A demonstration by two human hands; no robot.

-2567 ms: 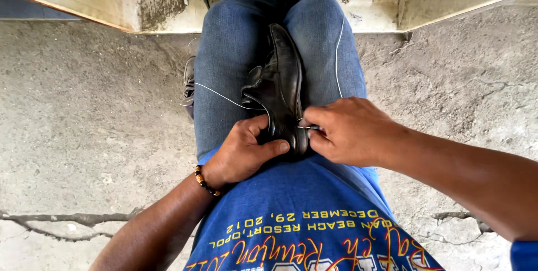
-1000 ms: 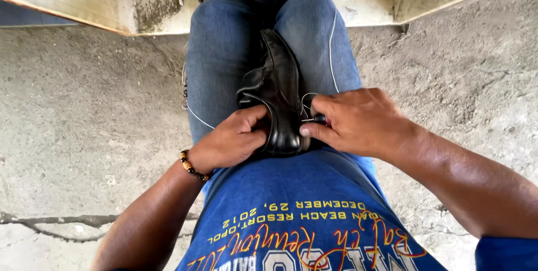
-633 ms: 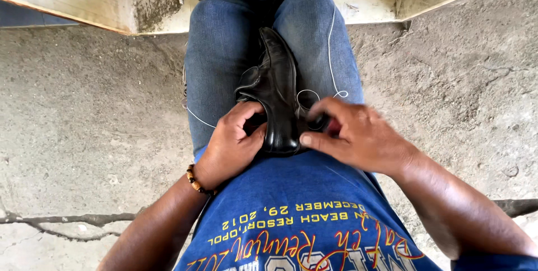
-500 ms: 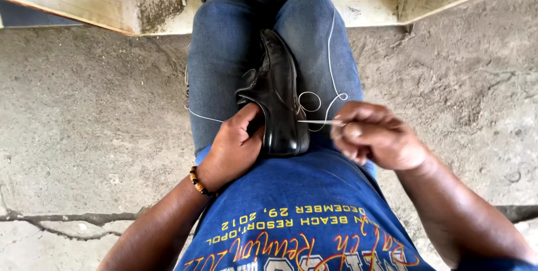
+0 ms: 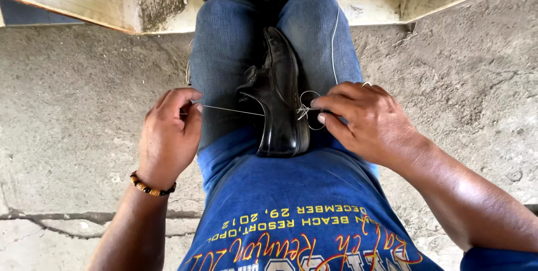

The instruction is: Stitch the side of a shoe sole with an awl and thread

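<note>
Black leather shoe [image 5: 280,97] lies wedged between person's denim-clad thighs [image 5: 224,52], frame centre, toe toward 12 o'clock. Left hand [image 5: 168,134] at 9 o'clock of shoe, off shoe, fingers pinched closed on taut white thread [image 5: 230,110] running to shoe's side. Right hand [image 5: 364,120] at 3 o'clock, fingertips pinching thread loops just beside sole. Beaded bracelet [image 5: 150,187] on left wrist. Blue printed shirt [image 5: 291,215] at 6 o'clock. Rough concrete floor [image 5: 73,97] either side; worn pale bench edge [image 5: 129,8] at 12 o'clock.

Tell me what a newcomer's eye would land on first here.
A black leather shoe lies wedged between the person's jeans-clad thighs, mid-frame. The left hand pulls a pale thread taut out to the shoe's left, while the right hand pinches its loops at the shoe's right edge. Cracked concrete floor surrounds them.
</note>
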